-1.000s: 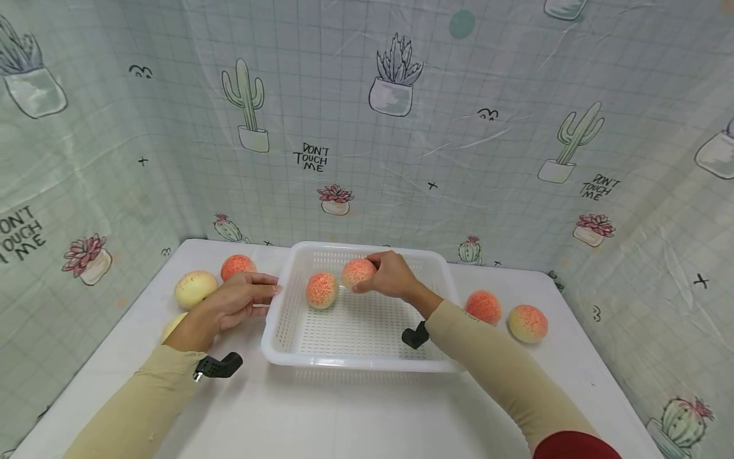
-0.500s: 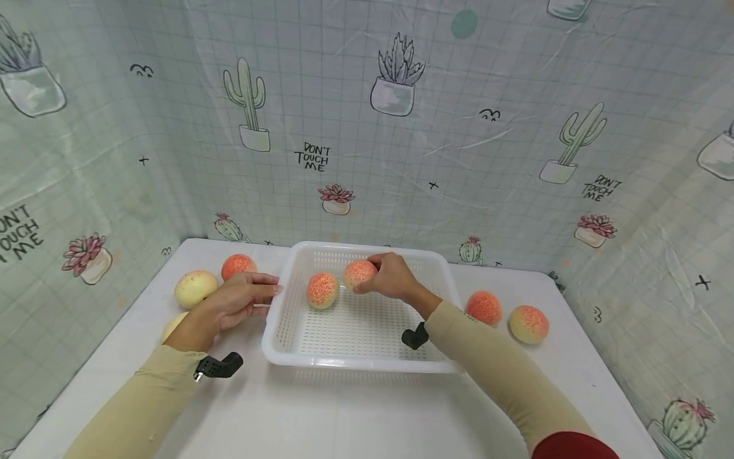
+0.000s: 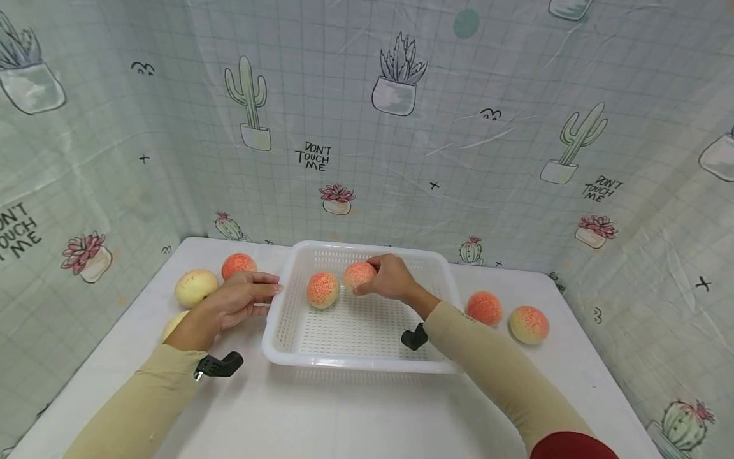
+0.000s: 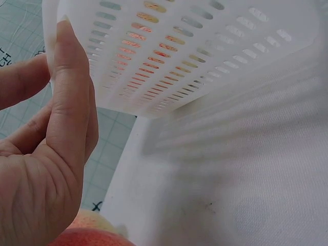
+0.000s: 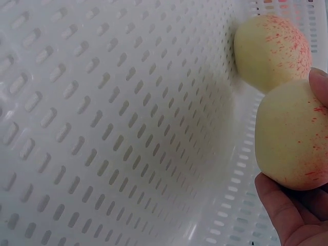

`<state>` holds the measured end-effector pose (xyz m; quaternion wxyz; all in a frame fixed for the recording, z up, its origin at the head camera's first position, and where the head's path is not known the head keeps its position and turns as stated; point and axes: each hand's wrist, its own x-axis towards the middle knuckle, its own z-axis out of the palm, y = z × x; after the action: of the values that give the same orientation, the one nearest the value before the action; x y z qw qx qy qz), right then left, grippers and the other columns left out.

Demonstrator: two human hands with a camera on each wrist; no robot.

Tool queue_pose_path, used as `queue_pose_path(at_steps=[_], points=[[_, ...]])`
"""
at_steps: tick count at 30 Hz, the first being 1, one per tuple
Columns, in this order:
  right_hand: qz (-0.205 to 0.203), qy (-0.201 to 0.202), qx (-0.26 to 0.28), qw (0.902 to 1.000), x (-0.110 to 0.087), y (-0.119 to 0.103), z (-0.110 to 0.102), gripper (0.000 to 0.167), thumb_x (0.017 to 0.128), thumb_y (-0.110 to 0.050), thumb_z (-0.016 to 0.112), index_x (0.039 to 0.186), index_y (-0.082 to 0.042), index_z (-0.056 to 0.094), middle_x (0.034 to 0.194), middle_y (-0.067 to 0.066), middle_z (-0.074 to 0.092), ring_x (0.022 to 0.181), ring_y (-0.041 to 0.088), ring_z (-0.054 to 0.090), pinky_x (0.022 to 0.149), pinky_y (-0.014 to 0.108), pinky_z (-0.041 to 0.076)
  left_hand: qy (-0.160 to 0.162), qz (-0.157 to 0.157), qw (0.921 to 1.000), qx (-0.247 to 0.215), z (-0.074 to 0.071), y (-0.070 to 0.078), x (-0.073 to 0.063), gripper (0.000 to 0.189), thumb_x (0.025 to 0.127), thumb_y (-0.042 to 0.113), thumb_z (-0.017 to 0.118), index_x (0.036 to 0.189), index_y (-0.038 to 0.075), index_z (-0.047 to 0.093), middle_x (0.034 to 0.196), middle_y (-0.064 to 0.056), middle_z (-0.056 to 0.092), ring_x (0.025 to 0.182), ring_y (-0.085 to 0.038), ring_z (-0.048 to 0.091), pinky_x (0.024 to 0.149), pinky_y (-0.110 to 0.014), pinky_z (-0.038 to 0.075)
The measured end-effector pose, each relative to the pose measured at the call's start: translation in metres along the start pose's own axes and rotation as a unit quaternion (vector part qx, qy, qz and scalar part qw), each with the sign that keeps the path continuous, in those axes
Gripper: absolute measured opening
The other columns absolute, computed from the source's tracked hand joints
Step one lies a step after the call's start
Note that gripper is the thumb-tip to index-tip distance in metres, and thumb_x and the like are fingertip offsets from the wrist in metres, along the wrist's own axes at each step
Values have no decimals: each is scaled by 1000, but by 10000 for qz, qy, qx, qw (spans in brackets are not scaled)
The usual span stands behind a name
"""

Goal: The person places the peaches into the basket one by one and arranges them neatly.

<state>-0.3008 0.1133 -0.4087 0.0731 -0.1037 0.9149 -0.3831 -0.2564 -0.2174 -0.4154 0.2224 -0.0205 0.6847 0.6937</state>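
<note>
A peach (image 3: 359, 276), pale yellow with red speckles, is gripped by my right hand (image 3: 392, 278) inside a white perforated plastic basket (image 3: 361, 364). Thumb and fingers lie on opposite sides of this fruit in the right wrist view. Just left of it, a second peach (image 3: 323, 290) rests on the basket floor. My left hand (image 3: 237, 301) pinches the basket's left rim with its fingertips. From the left wrist view, fingers of that left hand (image 4: 66, 97) meet the rim and outer wall (image 4: 215, 51), and peach colour shows through the slots.
Left of the basket lie a red peach (image 3: 238, 264), a yellow peach (image 3: 196, 287) and another yellow one (image 3: 174, 326) partly behind the left wrist. Two more peaches, one redder (image 3: 484, 308) and one yellow-red (image 3: 529, 324), lie to the right. A patterned curtain (image 3: 355, 134) surrounds the white table (image 3: 344, 421).
My right hand and the peach in it have sunk very slightly within the basket. The left hand, the basket and the other peaches look still.
</note>
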Motion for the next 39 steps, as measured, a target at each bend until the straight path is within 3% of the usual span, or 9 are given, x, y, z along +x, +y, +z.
queue_pose_path(at_steps=[15,39], points=[[-93,-26,-256,9996,2,0,1,59,72,-30,96,122,-8,75,103,1,77,89,15,65,76,25,56,-90,56,9999,-69,-2,1,2,46,98,10,72,139,-4,56,109,-1,74,98,-17,75,88,-37,66],[49,-94,-440,9990,4,1,6,64,71,-28,96,126,-4,72,106,4,77,92,16,66,82,30,58,-55,-5,10000,-14,-2,1,1,53,98,14,74,144,-4,53,113,-3,73,99,-19,75,89,-35,65]])
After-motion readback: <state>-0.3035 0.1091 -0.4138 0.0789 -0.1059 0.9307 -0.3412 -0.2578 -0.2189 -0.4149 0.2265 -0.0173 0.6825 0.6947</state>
